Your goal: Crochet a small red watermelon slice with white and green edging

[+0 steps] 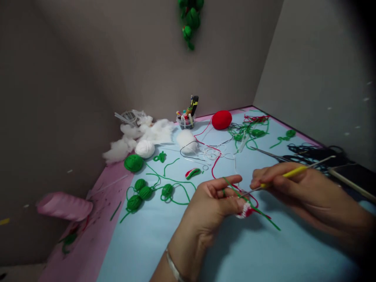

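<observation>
My left hand (216,203) pinches a small red and white crochet piece (246,210), with green yarn (258,211) running over its fingers. My right hand (293,186) grips a yellow-handled crochet hook (289,173), whose metal tip points into the piece. Both hands hover above a light blue table (164,243). A thin bracelet sits on my left wrist.
Small green crochet balls (141,192) lie at left, with a green yarn ball (133,162), a white yarn ball (145,149), stuffing (152,131), a red yarn ball (221,119), a cup of tools (186,119), scissors (270,154) and tangled yarn (249,131). A pink roll (63,205) sits far left.
</observation>
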`<state>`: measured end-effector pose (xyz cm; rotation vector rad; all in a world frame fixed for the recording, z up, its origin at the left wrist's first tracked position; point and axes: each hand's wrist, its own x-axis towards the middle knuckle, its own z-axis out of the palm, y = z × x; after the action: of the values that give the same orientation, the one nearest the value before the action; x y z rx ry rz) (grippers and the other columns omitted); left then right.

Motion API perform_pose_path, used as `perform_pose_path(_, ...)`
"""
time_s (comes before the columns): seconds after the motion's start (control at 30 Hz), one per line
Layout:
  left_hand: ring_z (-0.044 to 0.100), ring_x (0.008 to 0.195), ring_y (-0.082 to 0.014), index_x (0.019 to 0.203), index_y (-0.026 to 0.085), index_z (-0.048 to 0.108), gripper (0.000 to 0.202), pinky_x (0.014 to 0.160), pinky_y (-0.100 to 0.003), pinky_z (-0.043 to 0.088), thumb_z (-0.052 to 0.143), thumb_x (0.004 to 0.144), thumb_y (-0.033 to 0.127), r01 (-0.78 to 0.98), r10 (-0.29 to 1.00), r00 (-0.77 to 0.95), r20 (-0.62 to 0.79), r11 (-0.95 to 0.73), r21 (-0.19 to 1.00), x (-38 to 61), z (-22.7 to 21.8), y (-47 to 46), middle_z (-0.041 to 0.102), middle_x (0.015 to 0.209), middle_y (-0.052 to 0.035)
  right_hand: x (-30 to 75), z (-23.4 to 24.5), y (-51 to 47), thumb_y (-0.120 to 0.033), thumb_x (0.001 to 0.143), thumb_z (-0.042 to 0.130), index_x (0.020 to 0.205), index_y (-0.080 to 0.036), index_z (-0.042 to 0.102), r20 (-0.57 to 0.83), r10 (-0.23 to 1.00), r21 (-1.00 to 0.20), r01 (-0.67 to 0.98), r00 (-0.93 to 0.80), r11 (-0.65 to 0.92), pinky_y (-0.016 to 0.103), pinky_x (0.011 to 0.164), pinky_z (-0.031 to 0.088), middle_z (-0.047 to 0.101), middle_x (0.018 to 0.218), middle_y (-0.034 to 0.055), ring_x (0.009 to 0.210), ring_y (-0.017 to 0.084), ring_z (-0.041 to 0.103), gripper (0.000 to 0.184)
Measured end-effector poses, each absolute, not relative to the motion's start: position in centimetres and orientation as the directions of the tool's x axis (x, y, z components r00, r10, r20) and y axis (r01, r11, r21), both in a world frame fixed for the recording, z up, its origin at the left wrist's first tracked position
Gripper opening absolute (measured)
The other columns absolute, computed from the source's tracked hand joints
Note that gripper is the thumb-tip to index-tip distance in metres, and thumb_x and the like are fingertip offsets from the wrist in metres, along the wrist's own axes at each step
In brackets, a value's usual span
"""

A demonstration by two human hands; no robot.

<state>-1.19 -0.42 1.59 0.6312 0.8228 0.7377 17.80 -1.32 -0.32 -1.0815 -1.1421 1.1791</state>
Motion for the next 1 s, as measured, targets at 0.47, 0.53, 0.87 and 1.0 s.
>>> perform_pose_path(0.47, 0.068, 0.062, -0.0130, 0.084, 0.012, 0.075, 0.056, 0.069, -0.025, 0.051, 0.096, 0.032, 0.016, -0.499, 0.859, 0.247, -0.449, 0.510, 0.701, 0.5, 1.5, -1.2, 0.078, 0.072, -0.0057, 16.2, -1.1, -1.5, -0.054, 0.060, 0.088, 0.073, -0.024, 0.078, -0.074, 0.993, -0.957, -0.287, 0.097, -0.043, 0.024, 0.054, 0.058, 0.076, 0.067, 0.0050, 0.060, 0.015, 0.069, 0.034)
perform_pose_path(0.53, 0.067, 0.061, -0.0132, 0.081, 0.012, 0.076, 0.047, 0.068, -0.025, 0.051, 0.093, 0.037, 0.013, -0.495, 0.870, 0.221, -0.441, 0.490, 0.718, 0.5, 1.5, -1.1, 0.077, 0.069, -0.0055, 16.2, -1.2, -1.4, -0.053, 0.060, 0.089, 0.073, -0.023, 0.078, -0.104, 0.992, -0.946, -0.316, 0.072, -0.077, 0.021, 0.051, 0.056, 0.074, 0.064, 0.0040, 0.057, 0.013, 0.066, 0.034)
perform_pose_path(0.87, 0.059, 0.053, -0.0080, 0.088, 0.010, 0.076, 0.039, 0.059, -0.021, 0.045, 0.082, 0.049, 0.004, -0.484, 0.888, 0.195, -0.416, 0.456, 0.747, 0.0, 1.1, -1.0, 0.070, 0.060, 0.0010, 17.3, -0.4, -1.3, -0.061, 0.057, 0.086, 0.067, -0.025, 0.080, 0.070, 0.985, -0.998, 0.010, 0.156, 0.069, 0.023, 0.056, 0.058, 0.077, 0.070, 0.0068, 0.059, 0.015, 0.066, 0.038)
perform_pose_path(1.0, 0.060, 0.053, -0.0091, 0.088, 0.008, 0.074, 0.039, 0.060, -0.022, 0.046, 0.080, 0.050, 0.004, -0.480, 0.887, 0.166, -0.432, 0.455, 0.750, 0.1, 1.4, -1.0, 0.068, 0.058, 0.0009, 17.6, 0.7, -1.6, -0.068, 0.063, 0.078, 0.064, -0.024, 0.080, 0.196, 0.967, -0.958, 0.242, 0.165, 0.153, 0.026, 0.056, 0.060, 0.076, 0.067, 0.0095, 0.055, 0.017, 0.066, 0.044)
